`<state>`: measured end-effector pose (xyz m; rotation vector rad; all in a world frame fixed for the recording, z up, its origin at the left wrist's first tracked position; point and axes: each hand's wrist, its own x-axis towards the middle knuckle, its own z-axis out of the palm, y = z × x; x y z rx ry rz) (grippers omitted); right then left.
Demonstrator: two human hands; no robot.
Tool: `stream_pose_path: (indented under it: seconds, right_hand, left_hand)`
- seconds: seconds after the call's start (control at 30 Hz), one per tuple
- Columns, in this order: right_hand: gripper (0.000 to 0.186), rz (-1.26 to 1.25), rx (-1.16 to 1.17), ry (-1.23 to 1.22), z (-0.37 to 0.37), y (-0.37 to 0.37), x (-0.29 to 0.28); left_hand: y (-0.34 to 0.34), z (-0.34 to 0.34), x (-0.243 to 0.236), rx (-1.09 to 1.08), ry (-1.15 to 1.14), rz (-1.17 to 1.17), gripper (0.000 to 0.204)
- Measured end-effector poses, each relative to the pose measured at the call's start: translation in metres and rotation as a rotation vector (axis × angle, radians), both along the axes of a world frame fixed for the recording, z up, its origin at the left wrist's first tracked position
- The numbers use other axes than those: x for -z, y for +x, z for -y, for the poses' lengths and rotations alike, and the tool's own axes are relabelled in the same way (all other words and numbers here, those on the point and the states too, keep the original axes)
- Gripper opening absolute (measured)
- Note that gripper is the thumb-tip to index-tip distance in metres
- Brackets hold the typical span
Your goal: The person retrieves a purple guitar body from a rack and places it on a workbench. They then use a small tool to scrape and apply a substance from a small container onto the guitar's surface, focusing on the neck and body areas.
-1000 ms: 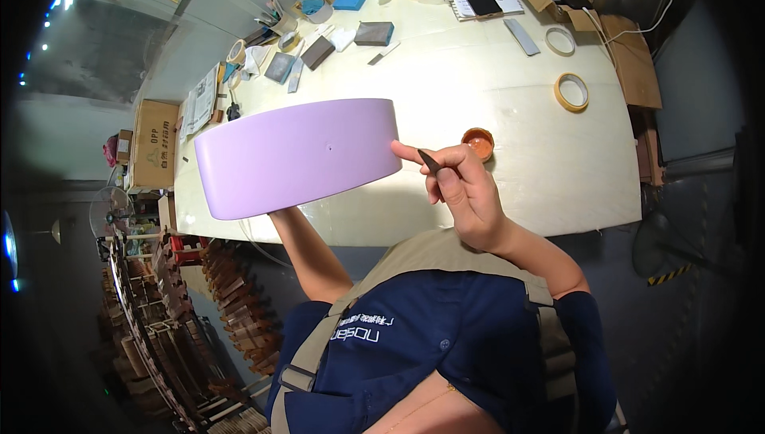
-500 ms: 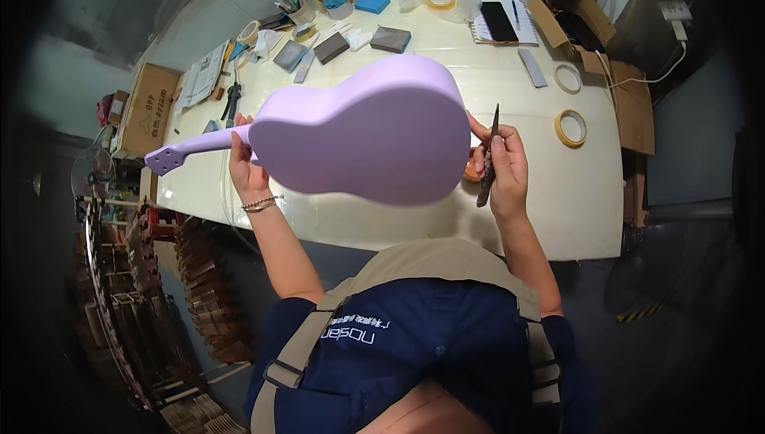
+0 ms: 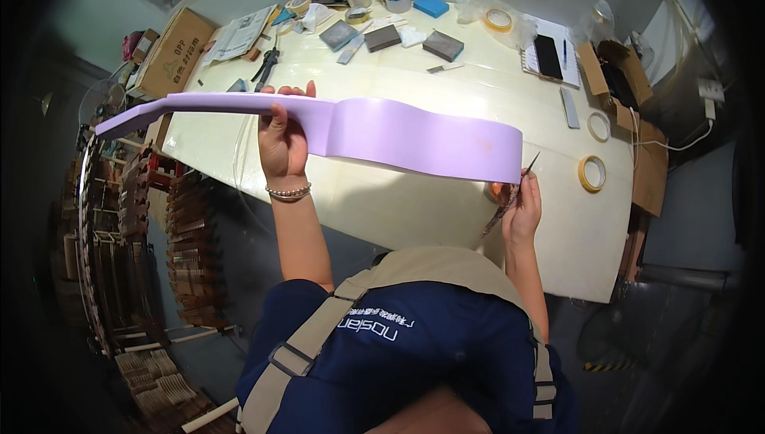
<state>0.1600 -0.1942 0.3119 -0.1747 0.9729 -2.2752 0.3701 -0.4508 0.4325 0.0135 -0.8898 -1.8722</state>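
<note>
From the head view, the left hand (image 3: 280, 143) grips the neck of a lilac-painted, unstrung guitar body (image 3: 374, 127), held edge-on above the cream bench (image 3: 414, 203). At its four o'clock end, the right hand (image 3: 519, 209) pinches a thin dark tool (image 3: 510, 195).

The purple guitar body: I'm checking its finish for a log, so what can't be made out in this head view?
- Purple guitar body: seen edge-on, so its broad front and back faces are hidden.
- Left hand: fingers wrap behind the neck, mostly out of sight.
- Right hand: its fingertips are tucked under the body's end.
- Thin tool: too small to identify.
- Orange thing behind that hand: covered almost entirely.
</note>
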Motion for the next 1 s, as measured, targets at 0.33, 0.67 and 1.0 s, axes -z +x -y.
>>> stream_pose_path:
  seconds: [0.33,0.67,1.0]
  right_hand:
    - [0.014,0.040,-0.059,-0.030,0.003,-0.004,0.014]
    - [0.020,-0.195,-0.085,0.106,-0.001,0.017,0.000]
    - [0.016,-0.075,-0.030,0.122,0.000,0.013,0.014]
  left_hand:
    - [-0.004,-0.010,-0.006,-0.138,-0.167,0.260,0.044]
    - [0.029,0.023,0.065,-0.283,0.508,0.368,0.033]
    - [0.032,0.015,0.072,-0.300,0.345,0.342,0.044]
